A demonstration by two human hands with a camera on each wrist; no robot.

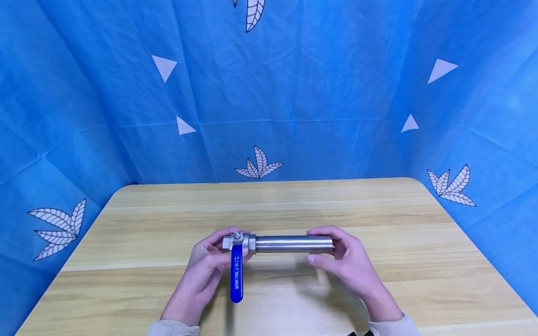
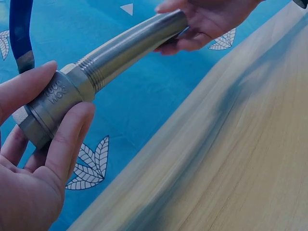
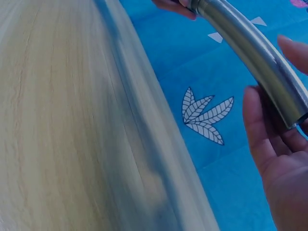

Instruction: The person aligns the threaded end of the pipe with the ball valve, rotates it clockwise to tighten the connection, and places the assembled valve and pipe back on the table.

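Observation:
My left hand [image 1: 206, 266] grips a steel ball valve [image 2: 55, 103] with its thumb and fingers around the body. The valve's blue lever [image 1: 237, 275] points toward me and bears the words "BALL VALVE". From the valve's right side a steel pipe [image 1: 294, 243] runs level above the table, with a few threads [image 2: 91, 72] showing beside the valve's hex end. Around the pipe's free end is my right hand [image 1: 349, 261], loosely cupped. Its fingers lie along the far side and underneath, while the thumb [image 3: 294, 54] stands off the pipe.
A light wood-grain table [image 1: 138, 224] with rounded far corners lies below the hands. Blue cloth [image 1: 336, 93] with white leaf and triangle prints hangs behind it and at both sides. A small dark object [image 1: 360, 333] shows at the bottom edge by the right sleeve.

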